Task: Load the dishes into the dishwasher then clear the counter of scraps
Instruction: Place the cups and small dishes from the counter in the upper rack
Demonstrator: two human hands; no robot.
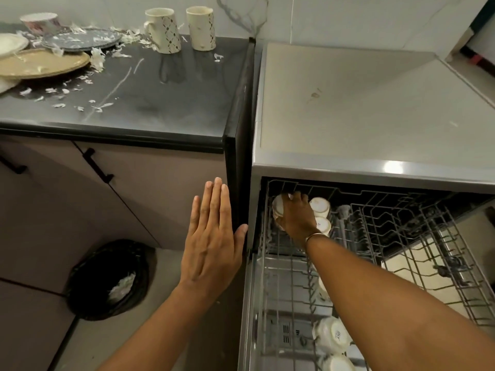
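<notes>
Your right hand (296, 215) is curled round a white cup (278, 208) at the far left corner of the upper rack (401, 223) of the dishwasher (375, 103), beside other cups (320, 206). Your left hand (211, 236) is flat, fingers straight, holding nothing, just beside the dishwasher's left edge. Two mugs (163, 30) stand upright at the tabletop's (160, 103) far edge, and plates (42, 62) sit in its far left corner among scraps (99, 57). All lie up and left of you, so the left hand is nearer.

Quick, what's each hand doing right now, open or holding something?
Left hand: open, fingers straight, holding nothing.
Right hand: fingers curled round a white cup in the dishwasher rack.
</notes>
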